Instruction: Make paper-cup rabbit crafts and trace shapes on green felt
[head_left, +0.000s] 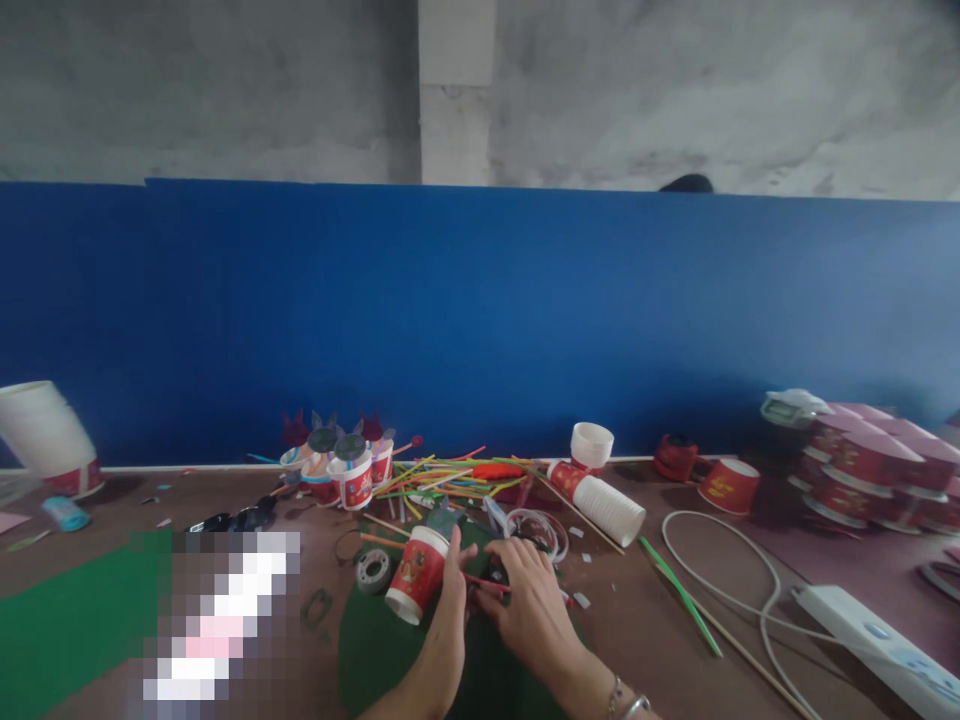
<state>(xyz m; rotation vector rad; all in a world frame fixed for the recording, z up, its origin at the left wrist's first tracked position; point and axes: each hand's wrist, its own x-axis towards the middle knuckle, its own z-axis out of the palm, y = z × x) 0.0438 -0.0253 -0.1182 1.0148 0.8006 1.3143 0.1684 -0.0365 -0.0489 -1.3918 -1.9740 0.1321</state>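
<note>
A red and white paper cup [418, 572] leans tilted against my left hand [448, 610], whose fingers close along its right side. A grey paper cutout [444, 518] rises just behind the cup's upper end. My right hand [525, 590] is close by on the right, its fingers bent downward over something dark that they largely hide. Between the two hands shows a thin red stick [487, 582], its end near my right fingertips. Under both hands lies a round green mat [367, 650]. Left of the cup sits a roll of tape [373, 570].
Decorated cups [351, 475] and a pile of coloured sticks [457, 480] stand at the back. Stacked white cups [609, 508] lie to the right, near a cable [720, 515] and power strip [877, 635]. Finished-looking red cups [870, 465] are piled far right. A blue partition [480, 320] closes the back.
</note>
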